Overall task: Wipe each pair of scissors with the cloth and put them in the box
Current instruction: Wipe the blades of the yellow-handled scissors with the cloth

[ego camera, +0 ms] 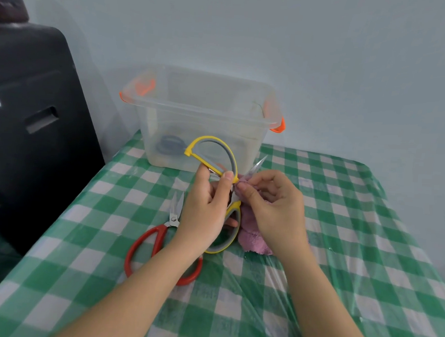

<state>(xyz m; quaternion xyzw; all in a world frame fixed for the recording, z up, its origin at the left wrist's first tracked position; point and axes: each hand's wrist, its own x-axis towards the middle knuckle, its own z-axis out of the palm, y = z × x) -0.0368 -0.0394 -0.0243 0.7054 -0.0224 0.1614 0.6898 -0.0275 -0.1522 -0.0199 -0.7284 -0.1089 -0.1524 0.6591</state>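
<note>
At the centre of the frame, our left hand [206, 206] grips yellow scissors [214, 152] near the pivot. Our right hand [273, 208] pinches a pink cloth [251, 237] around the blades. Red scissors [156, 245] lie lower left on the checked table [355, 241]. A clear box [201, 115] stands behind, a dark pair inside.

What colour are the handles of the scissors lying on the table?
Red handles, seen in the head view.
</note>
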